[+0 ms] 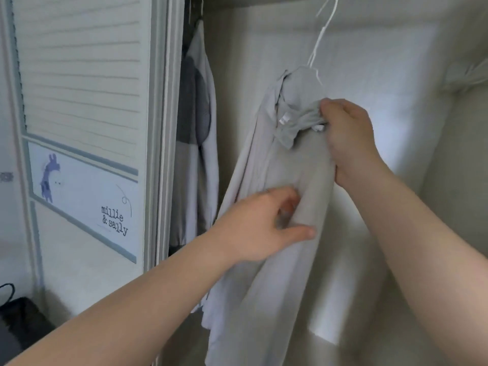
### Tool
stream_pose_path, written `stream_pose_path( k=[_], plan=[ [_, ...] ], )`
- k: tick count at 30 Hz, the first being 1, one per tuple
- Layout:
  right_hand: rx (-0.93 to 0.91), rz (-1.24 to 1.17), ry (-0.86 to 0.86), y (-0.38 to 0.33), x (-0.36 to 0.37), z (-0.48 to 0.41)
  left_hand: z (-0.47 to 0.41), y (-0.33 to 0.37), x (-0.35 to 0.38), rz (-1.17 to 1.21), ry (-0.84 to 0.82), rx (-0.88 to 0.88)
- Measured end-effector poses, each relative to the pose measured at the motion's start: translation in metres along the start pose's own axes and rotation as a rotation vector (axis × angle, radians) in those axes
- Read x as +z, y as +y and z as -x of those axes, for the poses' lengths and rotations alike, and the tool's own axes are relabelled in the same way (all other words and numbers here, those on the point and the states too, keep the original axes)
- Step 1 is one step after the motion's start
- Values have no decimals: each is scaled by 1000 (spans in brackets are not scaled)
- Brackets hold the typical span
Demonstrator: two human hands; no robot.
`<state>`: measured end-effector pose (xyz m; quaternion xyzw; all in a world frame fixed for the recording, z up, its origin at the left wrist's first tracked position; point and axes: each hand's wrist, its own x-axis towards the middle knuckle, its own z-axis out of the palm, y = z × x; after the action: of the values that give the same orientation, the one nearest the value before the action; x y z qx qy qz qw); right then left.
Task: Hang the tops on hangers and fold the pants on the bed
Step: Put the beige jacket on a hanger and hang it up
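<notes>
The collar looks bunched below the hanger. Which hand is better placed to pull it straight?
Probably the right hand: it grips the bunched collar of the grey top, just under the white hanger. The left hand holds fabric lower down.

One white wire hanger, one light grey top and one grey-and-white jacket. One louvred door, one giraffe poster and one dark bag. Two grips: left grip, right grip.
</notes>
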<state>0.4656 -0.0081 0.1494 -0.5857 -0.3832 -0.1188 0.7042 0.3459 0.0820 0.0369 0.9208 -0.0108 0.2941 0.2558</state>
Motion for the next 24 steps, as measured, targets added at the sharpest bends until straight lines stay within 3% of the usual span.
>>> stream_pose_path(
  k=[4,13,24],
  plan=[
    [-118,36,-21,-11,21,-67,-65,-2,-9,-159,90,1],
    [-180,83,21,-44,28,-199,-179,-15,-44,-438,187,-38],
    [20,27,113,-39,4,-276,-231,-23,-89,-692,270,-32]
  ],
)
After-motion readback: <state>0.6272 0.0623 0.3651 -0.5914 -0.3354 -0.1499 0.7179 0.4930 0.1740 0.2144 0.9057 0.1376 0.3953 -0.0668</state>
